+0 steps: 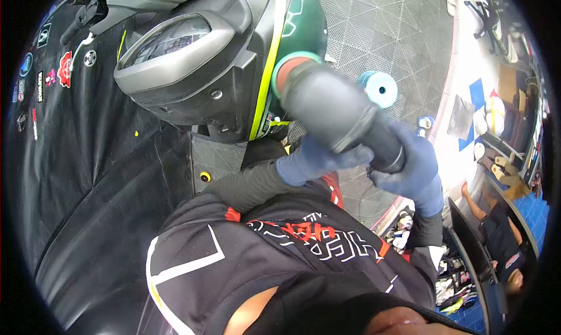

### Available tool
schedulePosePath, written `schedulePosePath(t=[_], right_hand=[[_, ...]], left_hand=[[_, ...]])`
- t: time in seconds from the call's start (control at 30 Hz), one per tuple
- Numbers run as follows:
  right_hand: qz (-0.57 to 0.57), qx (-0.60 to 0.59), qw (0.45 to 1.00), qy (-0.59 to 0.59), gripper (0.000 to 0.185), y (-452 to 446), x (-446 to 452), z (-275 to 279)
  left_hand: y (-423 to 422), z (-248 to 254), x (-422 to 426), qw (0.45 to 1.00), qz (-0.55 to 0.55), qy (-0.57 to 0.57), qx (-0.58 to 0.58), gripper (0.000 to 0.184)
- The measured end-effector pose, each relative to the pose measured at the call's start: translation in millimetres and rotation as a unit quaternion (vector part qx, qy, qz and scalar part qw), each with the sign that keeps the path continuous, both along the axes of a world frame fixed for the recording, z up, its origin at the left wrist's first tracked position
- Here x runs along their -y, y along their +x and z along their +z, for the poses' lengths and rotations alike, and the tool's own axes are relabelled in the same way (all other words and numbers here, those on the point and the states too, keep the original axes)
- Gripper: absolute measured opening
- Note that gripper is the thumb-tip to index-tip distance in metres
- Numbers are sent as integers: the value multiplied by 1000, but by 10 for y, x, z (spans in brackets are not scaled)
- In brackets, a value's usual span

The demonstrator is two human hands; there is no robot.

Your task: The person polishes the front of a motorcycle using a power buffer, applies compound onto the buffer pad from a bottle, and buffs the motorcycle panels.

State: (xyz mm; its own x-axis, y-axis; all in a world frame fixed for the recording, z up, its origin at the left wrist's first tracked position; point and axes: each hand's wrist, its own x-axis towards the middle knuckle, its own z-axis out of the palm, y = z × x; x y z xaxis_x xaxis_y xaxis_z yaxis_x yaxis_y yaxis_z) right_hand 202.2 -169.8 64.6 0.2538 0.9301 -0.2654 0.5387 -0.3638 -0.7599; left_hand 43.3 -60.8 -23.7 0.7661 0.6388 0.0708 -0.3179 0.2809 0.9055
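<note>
I see a handheld polisher with a grey-black body, blurred by motion. Its round orange pad with a green rim faces the glossy green side panel of a scooter; whether they touch, I cannot tell. My right hand, in a blue glove, wraps around the polisher's black handle. Beneath the tool's head, my left hand, also gloved in blue, grips the body from the side. Yellow masking tape runs along the panel's edge, beside the scooter's grey-black trim.
A light-blue roll-like stack with a centre hole stands on the grey patterned floor. At left hangs a black sheet bearing stickers. Another person is at the far right, near dark panels and assorted items.
</note>
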Motion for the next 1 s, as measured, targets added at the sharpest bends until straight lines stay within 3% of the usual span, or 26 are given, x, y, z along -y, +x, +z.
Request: schedulePosePath(t=[0.03,0.1,0.2,0.27,0.37,0.43,0.47,0.5,0.57,0.63,0.67,0.7,0.77,0.83,0.9,0.93,0.97,1.0], right_hand=[[4,0,1000,0,74,44,-82,99],[97,44,991,-85,78,95,-178,246],[78,44,993,-81,79,211,-234,260],[65,57,996,-16,77,297,-268,243],[52,32,998,-13,83,424,-172,-6],[55,27,998,6,81,462,-94,-318],[4,-51,999,-20,80,471,-66,-448],[-47,-127,990,-44,79,482,-39,-554],[-74,-166,983,-28,75,492,5,-730],[-139,-297,943,-64,73,498,29,-883],[-149,-305,939,-46,71,468,12,-872],[-154,-308,938,-43,71,437,14,-900],[-172,-458,871,-49,74,397,44,-1018],[-159,-432,887,-41,75,330,185,-1249],[-71,-364,929,1,76,245,350,-1440],[-67,-368,927,-3,77,206,348,-1394],[-70,-369,927,-1,77,196,385,-1398],[-43,-293,954,-42,78,188,426,-1413]], left_hand=[[-28,-42,52,995,-53,-78,38,77],[-106,-76,120,998,-14,-60,13,89],[-42,-39,12,989,-85,-119,-5,97],[91,-78,-11,996,-56,-72,-23,91],[258,-40,-76,998,-28,-49,-30,79],[349,-157,-107,983,9,166,-76,70],[384,-150,-124,988,-31,112,-106,66],[454,-137,-206,978,-27,159,-129,60],[642,-128,-249,995,-10,-6,-103,52],[713,-53,-409,990,-52,-5,-128,49],[724,-30,-439,984,-96,-5,-151,46],[731,-31,-414,983,-102,-2,-154,46],[712,-51,-324,979,-52,3,-196,49],[565,-216,-218,977,-50,33,-202,52],[368,-434,-87,962,-104,138,-210,59],[276,-406,-29,959,-137,86,-232,65],[234,-456,4,958,-140,88,-233,65],[213,-482,16,956,-139,136,-222,65]])
